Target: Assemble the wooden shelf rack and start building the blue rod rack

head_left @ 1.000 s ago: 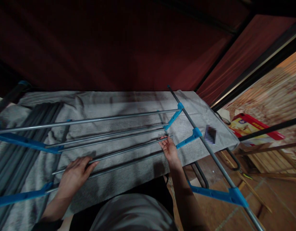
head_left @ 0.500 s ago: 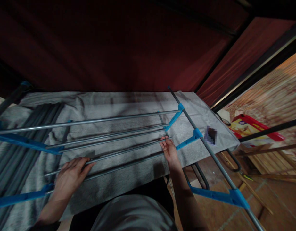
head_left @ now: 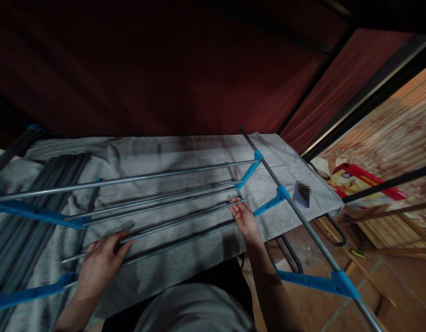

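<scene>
A thin metal tube [head_left: 181, 221] runs between my two hands, over a grey cloth. Near its left end my left hand [head_left: 101, 257] is closed around it, and the tube's tip sticks out beyond. My right hand [head_left: 243, 214] pinches its other end, palm partly upward, with the fingertips at the tube. Around it lies a rack frame of metal rods joined by blue plastic brackets [head_left: 271, 201]. One frame rod [head_left: 185, 241] passes just below the held tube, and a top rod [head_left: 157, 176] spans the far side. The blue bracket [head_left: 29, 295] at lower left is near my left hand.
Several dark grey tubes [head_left: 36, 207] lie side by side on the cloth at left. A long upright pole [head_left: 313, 236] slants along the right side. A red and yellow box [head_left: 361, 182] stands beyond the table's right end. Dark red fabric [head_left: 157, 78] hangs behind.
Both hands keep hold of the tube. Its left end and my left hand have dropped slightly toward me, while the camera view has shifted a little.
</scene>
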`<state>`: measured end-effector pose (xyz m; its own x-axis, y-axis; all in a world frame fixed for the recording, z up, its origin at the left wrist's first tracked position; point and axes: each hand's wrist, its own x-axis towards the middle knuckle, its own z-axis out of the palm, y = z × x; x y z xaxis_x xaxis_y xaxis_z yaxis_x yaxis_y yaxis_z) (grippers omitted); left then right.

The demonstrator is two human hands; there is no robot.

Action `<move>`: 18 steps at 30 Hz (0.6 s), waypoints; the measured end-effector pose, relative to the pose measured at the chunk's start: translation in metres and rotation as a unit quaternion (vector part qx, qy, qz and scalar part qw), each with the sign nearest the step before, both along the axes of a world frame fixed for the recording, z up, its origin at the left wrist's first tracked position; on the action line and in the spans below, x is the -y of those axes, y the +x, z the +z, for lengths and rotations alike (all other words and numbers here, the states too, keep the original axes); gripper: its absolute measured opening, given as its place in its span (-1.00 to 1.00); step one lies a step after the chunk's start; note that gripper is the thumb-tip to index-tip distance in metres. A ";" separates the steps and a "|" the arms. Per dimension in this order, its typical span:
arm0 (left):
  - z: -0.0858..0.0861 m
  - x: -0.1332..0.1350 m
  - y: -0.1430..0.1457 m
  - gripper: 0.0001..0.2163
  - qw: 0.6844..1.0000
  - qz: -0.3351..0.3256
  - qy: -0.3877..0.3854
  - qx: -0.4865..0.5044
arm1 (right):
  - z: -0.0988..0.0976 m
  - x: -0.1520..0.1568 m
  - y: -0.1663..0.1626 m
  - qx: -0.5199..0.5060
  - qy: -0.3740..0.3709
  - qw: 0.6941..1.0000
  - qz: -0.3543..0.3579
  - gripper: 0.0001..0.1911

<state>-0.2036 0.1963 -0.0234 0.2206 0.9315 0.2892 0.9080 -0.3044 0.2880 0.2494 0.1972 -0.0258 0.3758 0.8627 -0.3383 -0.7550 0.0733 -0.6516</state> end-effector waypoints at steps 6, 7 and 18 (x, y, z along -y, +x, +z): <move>0.000 -0.001 -0.004 -0.56 0.999 -0.038 0.017 0.010 | 0.002 -0.002 0.002 0.009 -0.006 1.000 0.004 -0.86; 0.000 -0.001 -0.005 -0.56 0.999 -0.041 0.021 0.007 | 0.001 -0.003 0.003 0.009 -0.003 1.000 0.006 -0.84; -0.007 -0.008 -0.020 -0.57 0.982 -0.140 0.086 -0.093 | -0.004 -0.007 0.002 -0.019 -0.008 0.998 -0.057 -0.84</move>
